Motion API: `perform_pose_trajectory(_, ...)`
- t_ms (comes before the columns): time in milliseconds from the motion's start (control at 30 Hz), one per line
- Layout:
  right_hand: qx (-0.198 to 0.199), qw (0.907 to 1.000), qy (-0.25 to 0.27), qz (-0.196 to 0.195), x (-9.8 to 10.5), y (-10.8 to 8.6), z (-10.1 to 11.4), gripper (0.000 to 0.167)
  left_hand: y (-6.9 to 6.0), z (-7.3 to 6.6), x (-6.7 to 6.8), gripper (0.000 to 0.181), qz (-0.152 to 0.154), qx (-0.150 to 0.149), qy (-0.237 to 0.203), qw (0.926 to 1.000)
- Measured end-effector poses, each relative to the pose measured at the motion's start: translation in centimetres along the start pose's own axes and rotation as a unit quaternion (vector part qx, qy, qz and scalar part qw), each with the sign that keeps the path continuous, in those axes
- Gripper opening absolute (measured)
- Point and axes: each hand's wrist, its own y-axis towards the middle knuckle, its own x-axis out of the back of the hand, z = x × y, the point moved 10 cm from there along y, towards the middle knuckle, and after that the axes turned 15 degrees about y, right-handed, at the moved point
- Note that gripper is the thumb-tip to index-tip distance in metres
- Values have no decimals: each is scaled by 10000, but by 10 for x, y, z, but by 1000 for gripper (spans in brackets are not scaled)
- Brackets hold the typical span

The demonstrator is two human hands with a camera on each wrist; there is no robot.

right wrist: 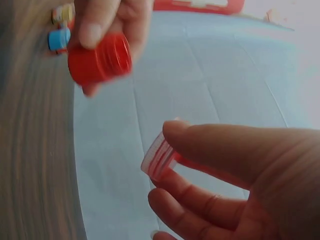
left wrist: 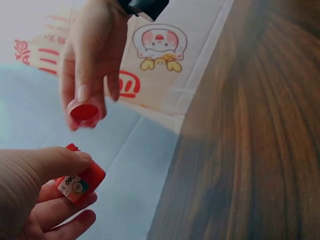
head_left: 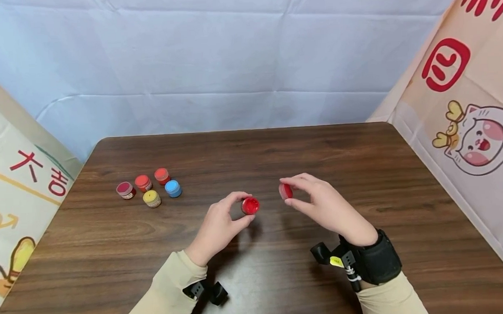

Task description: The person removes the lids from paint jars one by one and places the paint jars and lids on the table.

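Note:
My left hand [head_left: 220, 225] pinches a small red jar [head_left: 250, 206] between thumb and fingers, its open mouth showing red inside. A label shows on the side of the jar [left wrist: 82, 182] in the left wrist view. To the right, my right hand [head_left: 326, 207] holds a red lid [head_left: 285, 191] by its edge, apart from the jar. The right wrist view shows the lid [right wrist: 161, 156] between thumb and fingers, with the threaded neck of the jar [right wrist: 100, 59] above it.
At the table's left stand several closed jars: a dark red one [head_left: 125, 190], a red one [head_left: 143, 183], another red one [head_left: 162, 176], a blue one [head_left: 173, 189] and a yellow one [head_left: 151, 199]. Behind the wooden table [head_left: 251, 150] hangs a pale cloth [head_left: 215, 61].

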Motion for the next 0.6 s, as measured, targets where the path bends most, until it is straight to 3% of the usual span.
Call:
perform_pose_trajectory(233, -1000, 9939, 243, -394, 27, -2, -44, 43, 16, 18, -1, 37, -25, 178, 293, 9994)
perform_pose_trajectory(400, -1399, 9868, 425, -702, 41, -5, -72, 38, 31, 37, -11, 38, 334, 553, 313, 9974)
perform_pose_trajectory(600, -1709, 9811, 205, -881, 49, -8, -106, 40, 42, 57, -25, 39, 691, 996, 546, 9911)
